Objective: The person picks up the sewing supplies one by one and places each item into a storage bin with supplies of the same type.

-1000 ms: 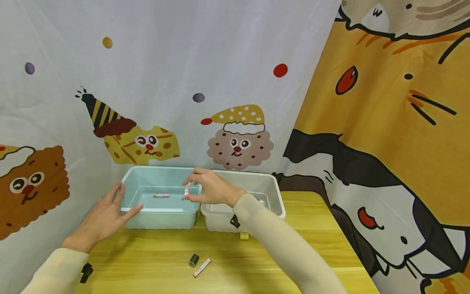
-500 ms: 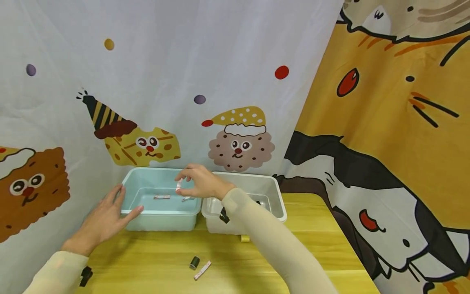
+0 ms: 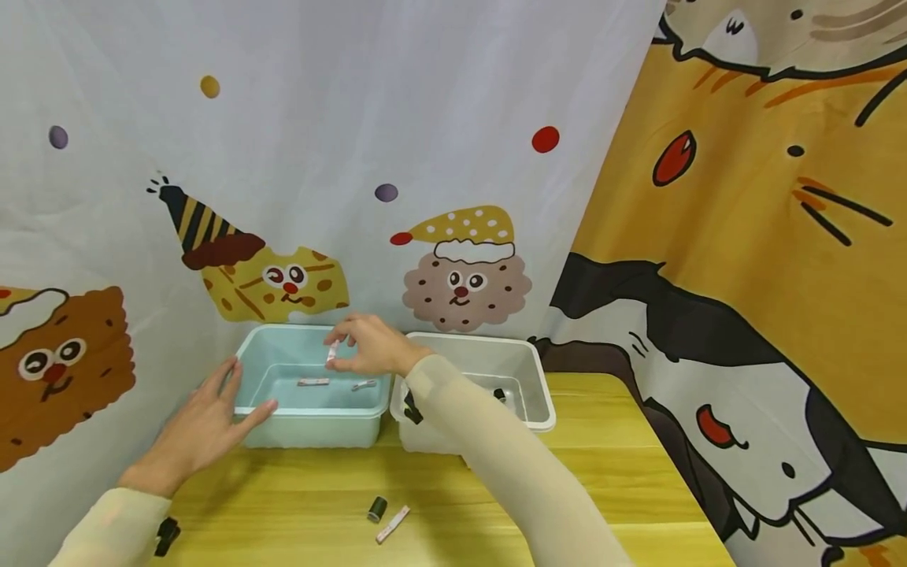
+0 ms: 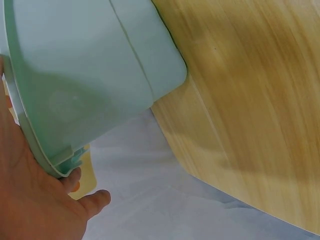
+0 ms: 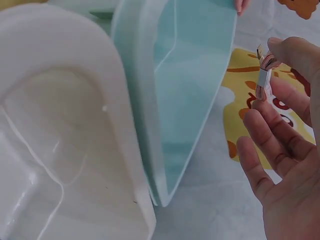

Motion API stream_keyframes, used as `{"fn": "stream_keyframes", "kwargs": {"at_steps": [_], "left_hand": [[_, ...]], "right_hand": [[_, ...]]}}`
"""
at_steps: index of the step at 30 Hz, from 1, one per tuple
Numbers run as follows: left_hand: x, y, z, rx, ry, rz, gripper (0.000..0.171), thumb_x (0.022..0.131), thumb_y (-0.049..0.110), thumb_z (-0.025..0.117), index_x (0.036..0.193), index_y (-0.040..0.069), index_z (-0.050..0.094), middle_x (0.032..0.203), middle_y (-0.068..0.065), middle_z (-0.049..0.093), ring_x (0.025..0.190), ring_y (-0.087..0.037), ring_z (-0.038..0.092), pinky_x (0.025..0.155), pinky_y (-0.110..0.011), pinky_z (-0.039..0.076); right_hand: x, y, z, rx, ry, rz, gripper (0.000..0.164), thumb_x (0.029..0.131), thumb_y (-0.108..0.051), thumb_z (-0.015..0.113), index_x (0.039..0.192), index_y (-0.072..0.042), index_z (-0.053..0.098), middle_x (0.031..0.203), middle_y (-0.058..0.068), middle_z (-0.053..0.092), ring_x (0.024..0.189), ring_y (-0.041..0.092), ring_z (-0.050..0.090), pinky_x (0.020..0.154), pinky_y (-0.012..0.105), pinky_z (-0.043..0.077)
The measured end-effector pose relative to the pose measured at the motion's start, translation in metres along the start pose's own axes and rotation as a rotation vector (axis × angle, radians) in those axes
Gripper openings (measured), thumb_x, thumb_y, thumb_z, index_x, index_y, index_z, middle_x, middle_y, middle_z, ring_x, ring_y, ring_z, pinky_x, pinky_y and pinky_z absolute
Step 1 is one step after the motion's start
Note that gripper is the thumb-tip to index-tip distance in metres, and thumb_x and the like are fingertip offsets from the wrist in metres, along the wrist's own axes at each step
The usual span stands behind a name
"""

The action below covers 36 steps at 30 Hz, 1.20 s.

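My right hand [image 3: 375, 346] pinches a folded tape measure [image 5: 263, 80] between thumb and fingertips, above the light-blue tub [image 3: 308, 429]. In the right wrist view it is a small pinkish bundle with a white band and a metal end. Inside the tub lie another folded tape measure [image 3: 312, 382] and a small pale strip-like item [image 3: 364, 385], too small to make out. My left hand [image 3: 194, 433] rests at the tub's left front corner, its fingers extended along the rim.
A white tub [image 3: 432, 437] stands right beside the blue one, with a small dark item [image 3: 499, 394] inside. On the wooden table [image 3: 283, 504] in front lie a dark green thread spool [image 3: 377, 509] and a folded tape measure [image 3: 393, 525]. A printed curtain hangs behind.
My right hand has moved left, carrying the tape measure from the blue tub's right side towards its middle. The left hand has stayed at the corner.
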State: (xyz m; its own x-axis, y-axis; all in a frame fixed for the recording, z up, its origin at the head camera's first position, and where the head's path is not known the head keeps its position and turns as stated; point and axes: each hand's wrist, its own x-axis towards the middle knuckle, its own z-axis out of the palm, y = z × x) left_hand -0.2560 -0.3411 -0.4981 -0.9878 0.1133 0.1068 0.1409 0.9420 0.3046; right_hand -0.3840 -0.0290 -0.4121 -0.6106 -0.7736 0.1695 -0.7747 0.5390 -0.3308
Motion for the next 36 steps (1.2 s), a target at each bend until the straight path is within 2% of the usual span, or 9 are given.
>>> {"fn": "stream_keyframes", "kwargs": {"at_steps": [6,10,15,21,24,28,36], "left_hand": [[0.001,0.0,-0.001,0.002,0.0,-0.004,0.118,0.116,0.075,0.052,0.176,-0.021,0.018,0.185,-0.046,0.016,0.157,-0.077,0.036,0.124,-0.092,0.037],[0.003,0.001,-0.001,0.002,0.007,0.0,0.118,0.116,0.075,0.052,0.176,-0.02,0.018,0.186,-0.046,0.015,0.157,-0.076,0.036,0.125,-0.092,0.036],[0.004,0.003,-0.002,-0.007,0.013,0.007,0.117,0.116,0.075,0.053,0.176,-0.02,0.019,0.186,-0.046,0.015,0.159,-0.077,0.034,0.126,-0.091,0.035],[0.004,0.004,-0.002,-0.014,0.012,0.005,0.117,0.116,0.075,0.052,0.177,-0.019,0.017,0.186,-0.046,0.014,0.161,-0.075,0.031,0.127,-0.091,0.033],[0.003,0.004,-0.002,-0.012,0.005,0.002,0.118,0.116,0.075,0.052,0.177,-0.019,0.017,0.186,-0.046,0.014,0.161,-0.075,0.031,0.127,-0.091,0.034],[0.002,0.003,-0.001,-0.01,-0.006,-0.001,0.118,0.116,0.076,0.052,0.177,-0.02,0.018,0.186,-0.047,0.015,0.161,-0.075,0.031,0.127,-0.091,0.034],[0.001,0.0,0.002,-0.012,-0.003,0.0,0.118,0.116,0.075,0.052,0.176,-0.02,0.017,0.186,-0.047,0.014,0.162,-0.075,0.031,0.127,-0.091,0.033]], "right_hand": [[0.009,0.004,0.004,0.002,-0.015,0.039,0.041,0.11,-0.044,0.084,0.146,-0.024,0.081,0.143,-0.005,0.076,0.127,0.014,0.075,0.102,0.02,0.06],[0.014,0.008,0.004,-0.025,-0.013,0.06,0.041,0.11,-0.043,0.083,0.146,-0.024,0.081,0.143,-0.004,0.076,0.127,0.016,0.076,0.102,0.023,0.062],[0.016,0.011,0.001,-0.048,-0.018,0.11,0.042,0.11,-0.045,0.082,0.147,-0.024,0.08,0.145,-0.003,0.076,0.128,0.018,0.076,0.105,0.028,0.063],[0.019,0.014,0.001,-0.06,-0.006,0.136,0.044,0.109,-0.044,0.083,0.148,-0.024,0.08,0.147,-0.001,0.076,0.128,0.015,0.074,0.107,0.029,0.063],[0.02,0.012,0.003,-0.077,-0.01,0.161,0.049,0.108,-0.045,0.085,0.152,-0.025,0.077,0.157,0.002,0.073,0.14,0.019,0.072,0.115,0.035,0.063],[0.021,0.009,0.007,-0.104,-0.035,0.205,0.058,0.105,-0.05,0.088,0.158,-0.029,0.073,0.174,0.005,0.061,0.156,0.025,0.065,0.125,0.045,0.06],[0.019,0.006,0.009,-0.096,-0.037,0.217,0.058,0.107,-0.049,0.085,0.16,-0.03,0.071,0.178,0.006,0.057,0.159,0.027,0.063,0.125,0.049,0.061]]}}
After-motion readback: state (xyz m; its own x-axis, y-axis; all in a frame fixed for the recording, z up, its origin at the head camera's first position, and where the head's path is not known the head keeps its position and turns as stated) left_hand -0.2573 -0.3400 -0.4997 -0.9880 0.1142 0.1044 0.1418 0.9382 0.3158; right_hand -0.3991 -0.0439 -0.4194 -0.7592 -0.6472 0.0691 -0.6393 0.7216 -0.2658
